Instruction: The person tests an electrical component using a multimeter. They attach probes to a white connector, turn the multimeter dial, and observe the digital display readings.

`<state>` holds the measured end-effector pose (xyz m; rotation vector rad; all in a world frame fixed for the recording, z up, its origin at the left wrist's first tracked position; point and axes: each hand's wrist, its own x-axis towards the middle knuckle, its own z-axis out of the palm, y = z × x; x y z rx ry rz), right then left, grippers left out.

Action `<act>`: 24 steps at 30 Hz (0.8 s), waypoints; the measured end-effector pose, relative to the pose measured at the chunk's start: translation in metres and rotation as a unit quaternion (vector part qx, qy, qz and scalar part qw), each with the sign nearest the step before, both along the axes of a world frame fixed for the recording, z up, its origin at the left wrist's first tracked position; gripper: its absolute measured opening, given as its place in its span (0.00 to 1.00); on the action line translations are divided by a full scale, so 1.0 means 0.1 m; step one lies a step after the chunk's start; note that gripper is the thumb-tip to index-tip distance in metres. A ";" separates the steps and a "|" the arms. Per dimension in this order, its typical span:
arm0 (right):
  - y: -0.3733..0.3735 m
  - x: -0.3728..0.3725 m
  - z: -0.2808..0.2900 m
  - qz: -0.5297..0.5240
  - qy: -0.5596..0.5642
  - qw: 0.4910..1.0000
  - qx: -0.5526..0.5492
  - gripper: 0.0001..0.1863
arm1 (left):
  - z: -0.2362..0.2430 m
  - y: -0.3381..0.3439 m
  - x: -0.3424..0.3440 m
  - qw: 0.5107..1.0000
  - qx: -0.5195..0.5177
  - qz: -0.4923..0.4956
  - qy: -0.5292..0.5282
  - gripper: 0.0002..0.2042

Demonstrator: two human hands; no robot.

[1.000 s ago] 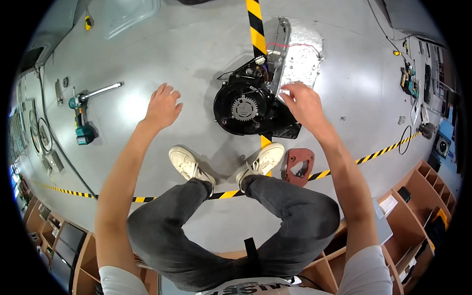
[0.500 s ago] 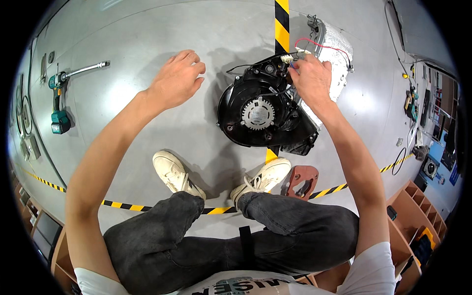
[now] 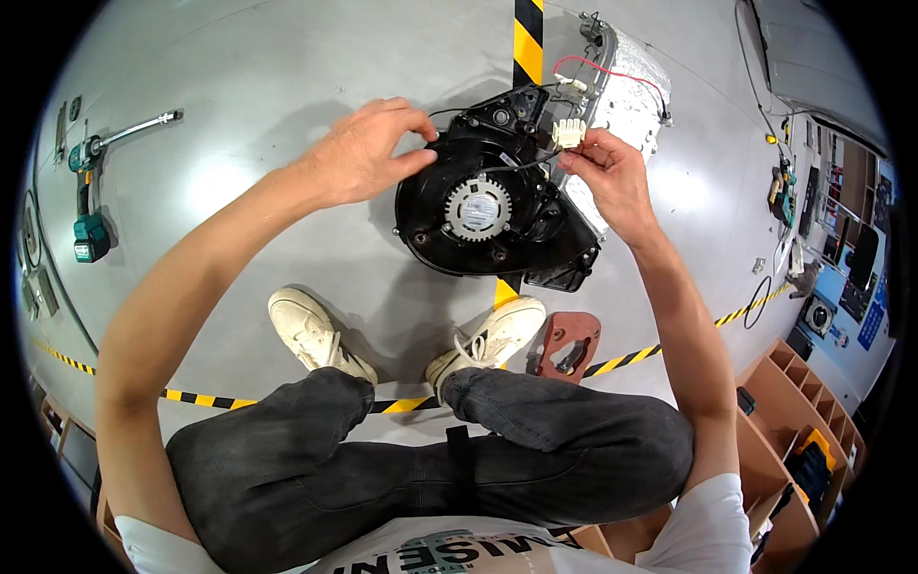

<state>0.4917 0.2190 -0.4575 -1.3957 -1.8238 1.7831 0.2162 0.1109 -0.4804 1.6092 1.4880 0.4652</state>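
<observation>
A black plastic blower housing (image 3: 449, 239) with a metal gear-like disc (image 3: 478, 209) at its centre lies on the grey floor, joined to a foil-covered part (image 3: 639, 86) carrying a red wire (image 3: 610, 69). My right hand (image 3: 605, 177) grips a white wire connector (image 3: 568, 134) with a dark wire running from it, above the housing's right side. My left hand (image 3: 373, 153) reaches to the housing's upper-left edge, thumb and fingers apart with nothing between them; whether its fingertips touch the housing I cannot tell.
A cordless power tool (image 3: 88, 237) with a long shaft lies at the left. A red plate (image 3: 585, 330) sits beside my right shoe. Striped tape (image 3: 528, 43) crosses the floor. Wooden compartments (image 3: 794, 383) stand at lower right; cables and tools (image 3: 779, 187) lie along the right.
Both hands have moved forward to the housing, the left one also rightward. My right hand has taken hold of the white connector and drawn it slightly down toward me.
</observation>
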 end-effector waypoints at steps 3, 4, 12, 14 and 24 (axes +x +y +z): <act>-0.08 -0.01 0.07 0.011 -0.006 0.999 0.052 0.06 | 0.12 0.01 0.27 0.988 -0.054 0.029 -0.143 0.15; -0.11 -0.01 0.09 0.020 -0.008 0.997 0.072 0.06 | 0.15 0.01 0.36 0.980 -0.069 0.038 -0.185 0.16; -0.39 -0.06 0.34 0.130 -0.038 0.949 0.286 0.07 | 0.37 -0.04 0.73 0.928 -0.103 0.081 -0.349 0.15; -0.42 -0.06 0.34 0.137 -0.036 0.943 0.302 0.08 | 0.39 -0.07 0.75 0.931 -0.082 0.081 -0.346 0.13; -0.47 -0.01 0.32 0.134 -0.033 0.943 0.304 0.09 | 0.43 -0.10 0.81 0.950 -0.024 0.056 -0.306 0.10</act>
